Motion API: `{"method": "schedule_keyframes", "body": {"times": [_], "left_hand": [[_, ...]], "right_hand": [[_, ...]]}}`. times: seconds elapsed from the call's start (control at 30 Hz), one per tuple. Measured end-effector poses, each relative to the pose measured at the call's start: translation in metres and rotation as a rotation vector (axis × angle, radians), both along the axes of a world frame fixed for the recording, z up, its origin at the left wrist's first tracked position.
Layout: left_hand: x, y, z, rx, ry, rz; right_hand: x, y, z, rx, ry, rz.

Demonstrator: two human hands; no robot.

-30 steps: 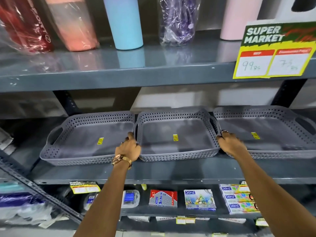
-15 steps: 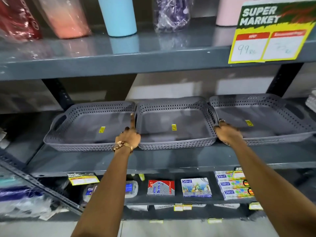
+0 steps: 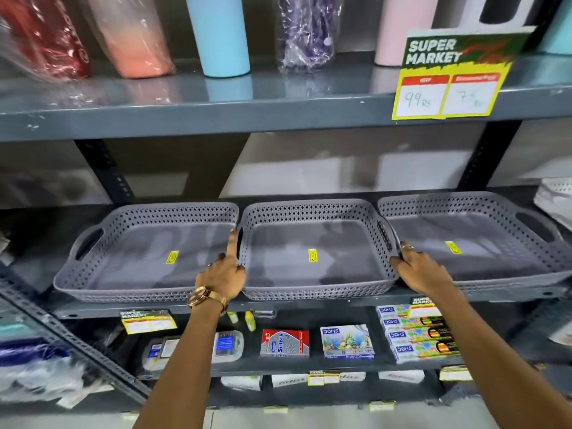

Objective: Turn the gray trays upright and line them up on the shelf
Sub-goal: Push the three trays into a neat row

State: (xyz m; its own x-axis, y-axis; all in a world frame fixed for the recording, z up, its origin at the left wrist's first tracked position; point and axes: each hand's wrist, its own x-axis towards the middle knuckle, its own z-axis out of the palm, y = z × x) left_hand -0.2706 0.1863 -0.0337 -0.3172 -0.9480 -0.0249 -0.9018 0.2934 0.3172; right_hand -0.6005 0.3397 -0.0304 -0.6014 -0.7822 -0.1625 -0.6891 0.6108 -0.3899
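Three gray perforated trays stand upright in a row on the middle shelf (image 3: 309, 305): the left tray (image 3: 139, 243), the middle tray (image 3: 309, 209) and the right tray (image 3: 483, 264). Each has a yellow sticker on its floor. My left hand (image 3: 224, 275) is in the gap between the left and middle trays; its index finger lies stretched along the middle tray's left wall and the other fingers are curled. My right hand (image 3: 418, 267) rests at the middle tray's right side, fingers over its rim by the handle.
The upper shelf holds several coloured bottles, such as a blue bottle (image 3: 221, 35), and a yellow price sign (image 3: 448, 85) hangs from its edge. Below are boxed stationery packs (image 3: 346, 342). A slanted metal brace (image 3: 77, 345) crosses the lower left. White trays (image 3: 557, 202) sit at the far right.
My left hand has loosened from the middle tray's left rim and its index finger now points up along the wall. The right hand stays at the right rim. The trays remain in line.
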Motion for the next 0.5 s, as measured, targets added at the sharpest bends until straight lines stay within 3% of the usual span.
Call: {"method": "schedule_keyframes", "body": {"times": [0.5], "left_hand": [[-0.01,0.001,0.001,-0.069,0.035,0.093]], "right_hand": [[-0.006,-0.005,-0.005,0.017,0.099,-0.011]]}}
